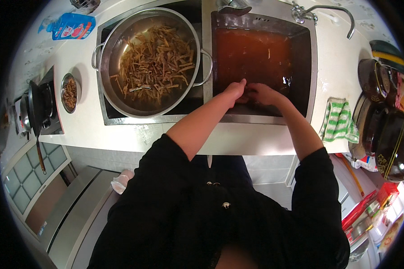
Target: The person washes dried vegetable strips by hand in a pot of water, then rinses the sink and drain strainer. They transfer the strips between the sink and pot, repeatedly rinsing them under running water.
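Observation:
Both my hands are over the near edge of the right sink basin (301, 74), which holds reddish-brown water (249, 53). My left hand (235, 90) has its thumb raised beside my right hand (261, 93), whose fingers are bent down near the water. Something small and brown shows dimly under them; whether either hand grips it cannot be seen. A pale sliver (269, 53) floats farther back. Over the left basin rests a large two-handled steel pot (109, 80), with many thin brown strips (158, 64) in liquid.
A small steel bowl (63, 101) of brown pieces stands left of the pot. A blue bottle (72, 27) lies at the back left. The faucet (323, 8) is behind the right basin. A green-striped cloth (338, 121) and dark lidded pots (392, 144) are on the right.

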